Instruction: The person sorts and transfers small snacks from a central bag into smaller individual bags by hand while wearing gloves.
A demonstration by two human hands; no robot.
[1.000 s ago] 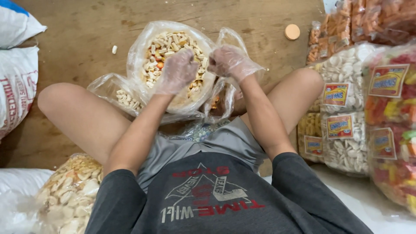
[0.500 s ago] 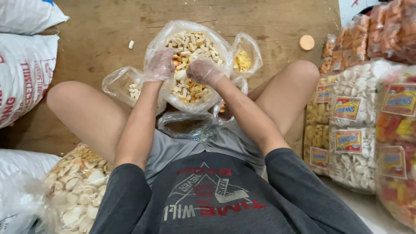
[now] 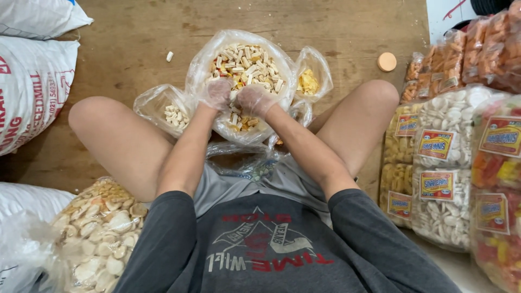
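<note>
Our two gloved hands, left hand point(image 3: 217, 93) and right hand point(image 3: 254, 100), fingers curled into one big snack bag point(image 3: 244, 59), two small bags point(image 3: 163, 106) beside, one orange lid point(image 3: 387, 62)

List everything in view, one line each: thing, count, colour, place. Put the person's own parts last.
large bag of mixed crackers: one, clear plastic, white and orange pieces, centre of the floor
small bag of pale pieces: one, clear, left of the large bag
small bag of yellow pieces: one, clear, right of the large bag
loose piece: one, white, on the floor upper left
round cap: one, orange, on the floor upper right
sealed snack packs: several, white, yellow, orange and multicoloured, stacked at right
white sacks: several, red print, left edge
bag of pale chips: one, clear, lower left
wooden floor: brown, underneath
left hand: clear glove, in the large bag
right hand: clear glove, in the large bag
</note>
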